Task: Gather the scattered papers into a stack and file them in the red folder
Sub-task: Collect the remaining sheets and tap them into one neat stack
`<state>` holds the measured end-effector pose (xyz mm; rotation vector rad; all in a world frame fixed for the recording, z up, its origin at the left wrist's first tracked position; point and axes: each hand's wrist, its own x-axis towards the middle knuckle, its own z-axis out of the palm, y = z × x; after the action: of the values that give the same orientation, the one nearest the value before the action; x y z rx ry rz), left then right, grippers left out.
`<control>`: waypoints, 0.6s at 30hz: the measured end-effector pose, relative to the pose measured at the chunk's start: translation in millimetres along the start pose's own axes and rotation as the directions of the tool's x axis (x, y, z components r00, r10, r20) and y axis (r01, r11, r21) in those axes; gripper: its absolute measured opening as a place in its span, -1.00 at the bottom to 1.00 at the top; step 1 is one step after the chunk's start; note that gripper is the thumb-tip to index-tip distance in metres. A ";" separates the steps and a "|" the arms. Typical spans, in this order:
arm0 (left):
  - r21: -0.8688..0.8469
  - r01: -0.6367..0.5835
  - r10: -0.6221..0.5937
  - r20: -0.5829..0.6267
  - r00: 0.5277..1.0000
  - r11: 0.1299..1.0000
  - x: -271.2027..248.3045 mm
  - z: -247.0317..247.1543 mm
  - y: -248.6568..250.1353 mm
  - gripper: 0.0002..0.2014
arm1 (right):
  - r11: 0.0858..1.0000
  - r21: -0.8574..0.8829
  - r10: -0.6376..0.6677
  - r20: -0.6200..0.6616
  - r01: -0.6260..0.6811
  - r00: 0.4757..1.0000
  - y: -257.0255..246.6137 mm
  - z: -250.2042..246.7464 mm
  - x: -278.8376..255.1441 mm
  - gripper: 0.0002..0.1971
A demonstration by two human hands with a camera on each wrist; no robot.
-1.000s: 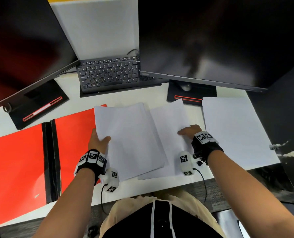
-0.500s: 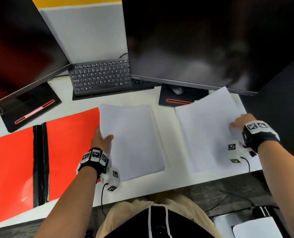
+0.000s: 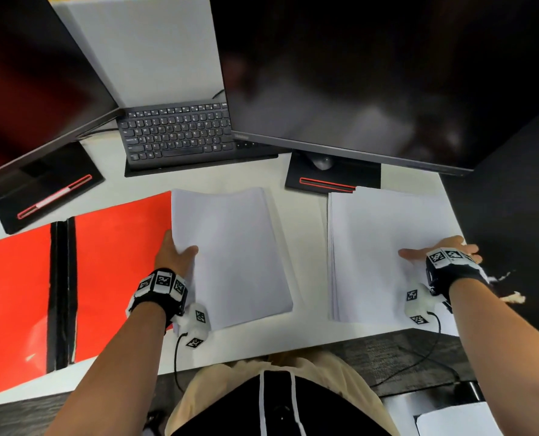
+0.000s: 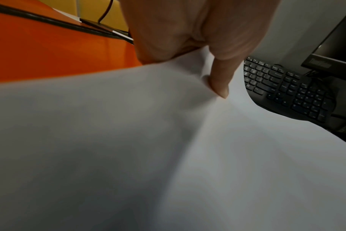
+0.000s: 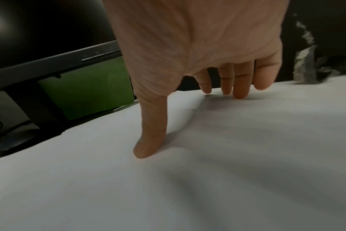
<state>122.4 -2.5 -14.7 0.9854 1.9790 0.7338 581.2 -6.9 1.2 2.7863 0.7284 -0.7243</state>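
Note:
Two piles of white paper lie on the white desk (image 3: 306,234). The left pile (image 3: 233,256) overlaps the right flap of the open red folder (image 3: 117,262). My left hand (image 3: 175,253) grips this pile at its left edge, thumb on top; in the left wrist view the thumb (image 4: 219,81) presses the sheet (image 4: 168,140) beside the folder (image 4: 49,51). The right pile (image 3: 372,253) lies near the desk's right edge. My right hand (image 3: 435,250) rests flat on it, and its straight thumb (image 5: 150,140) and fingers touch the paper (image 5: 207,171).
A black keyboard (image 3: 176,133) stands at the back between two dark monitors (image 3: 372,73) (image 3: 25,89). Their stands (image 3: 331,180) (image 3: 47,187) sit just behind the papers. A dark partition (image 3: 513,215) borders the desk on the right. Another white sheet (image 3: 457,420) lies below the desk edge.
My right hand slid the middle sheet to the right onto the far-right sheet and now lies flat on that pile. My left hand kept its grip on the left pile.

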 end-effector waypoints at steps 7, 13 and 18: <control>-0.002 0.018 -0.018 0.003 1.000 1.000 0.5 1.7 -0.8 -0.47 | 0.999 -0.036 -0.036 0.093 0.039 0.995 7.6 3.1 10.9 0.44; 0.016 0.039 -0.039 0.000 0.999 0.999 3.6 1.9 -1.8 -0.47 | 0.992 0.107 -0.074 0.088 0.064 0.993 11.6 22.7 44.5 0.36; 0.036 0.026 -0.026 0.019 0.999 0.999 4.2 0.1 -3.9 -0.46 | 0.957 0.265 -0.144 0.091 0.115 0.985 -7.1 -0.5 -14.6 -0.20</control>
<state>119.4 -1.0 -19.3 0.9824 1.9904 0.6742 566.8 -6.7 8.5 2.9174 0.8587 -1.0601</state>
